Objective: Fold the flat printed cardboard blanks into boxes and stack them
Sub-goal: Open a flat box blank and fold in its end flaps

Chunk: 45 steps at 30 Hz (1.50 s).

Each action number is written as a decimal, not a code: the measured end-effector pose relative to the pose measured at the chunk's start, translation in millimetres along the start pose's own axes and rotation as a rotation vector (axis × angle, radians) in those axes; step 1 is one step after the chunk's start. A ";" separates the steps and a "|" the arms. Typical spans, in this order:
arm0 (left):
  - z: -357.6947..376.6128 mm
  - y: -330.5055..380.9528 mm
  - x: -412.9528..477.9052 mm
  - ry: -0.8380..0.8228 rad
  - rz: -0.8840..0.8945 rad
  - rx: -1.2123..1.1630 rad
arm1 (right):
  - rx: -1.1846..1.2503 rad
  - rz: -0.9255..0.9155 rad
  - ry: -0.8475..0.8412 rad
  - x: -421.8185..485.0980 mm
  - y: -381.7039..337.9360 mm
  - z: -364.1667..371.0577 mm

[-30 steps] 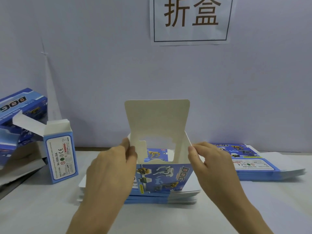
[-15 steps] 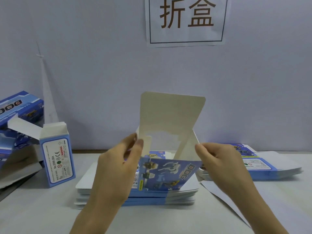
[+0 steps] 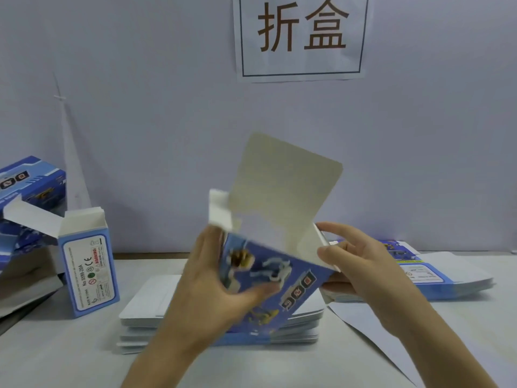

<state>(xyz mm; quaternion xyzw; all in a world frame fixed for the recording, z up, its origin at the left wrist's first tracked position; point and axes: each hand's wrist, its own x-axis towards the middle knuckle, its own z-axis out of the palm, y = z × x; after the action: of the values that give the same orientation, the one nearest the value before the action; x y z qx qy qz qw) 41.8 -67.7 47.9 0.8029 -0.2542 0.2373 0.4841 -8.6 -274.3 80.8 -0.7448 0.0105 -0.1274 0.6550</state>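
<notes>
half-folded box held over the centre stack

both hands are on a half-folded box, blue with printed robot dogs, held tilted just above the centre stack of flat blanks on the desk. i can't tell whether its lower end touches that stack. the top is open: a tall flap stands up with its plain white inside facing me, leaning to the right, and a small side flap sticks up on the left.

the left hand has its grip clamped on the box's left side, thumb lying across the printed front, fingers hidden behind. the right hand has its grip closed on the right wall, thumb on the near corner, index finger reaching to the rim, lower fingers curled beneath.

right of the centre stack, close by, lies a second stack of blanks, printed side up, and a loose white sheet pokes out from under it. left of the centre stack a finished box stands upright with its top open, label facing me. further left of that, a heap of folded boxes rests against the wall. above the centre stack, high on the wall, hangs a paper sign with two large brown characters.
</notes>
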 end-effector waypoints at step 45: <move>11.1 -27.7 -5.6 -0.194 0.172 0.121 | 0.623 0.699 -0.202 25.4 49.0 17.2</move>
<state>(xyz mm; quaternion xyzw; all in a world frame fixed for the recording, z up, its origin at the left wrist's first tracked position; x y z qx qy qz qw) 56.8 -65.5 21.6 0.8250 -0.3529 0.2141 0.3860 26.9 -269.1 35.4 -0.4735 0.1581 0.1765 0.8483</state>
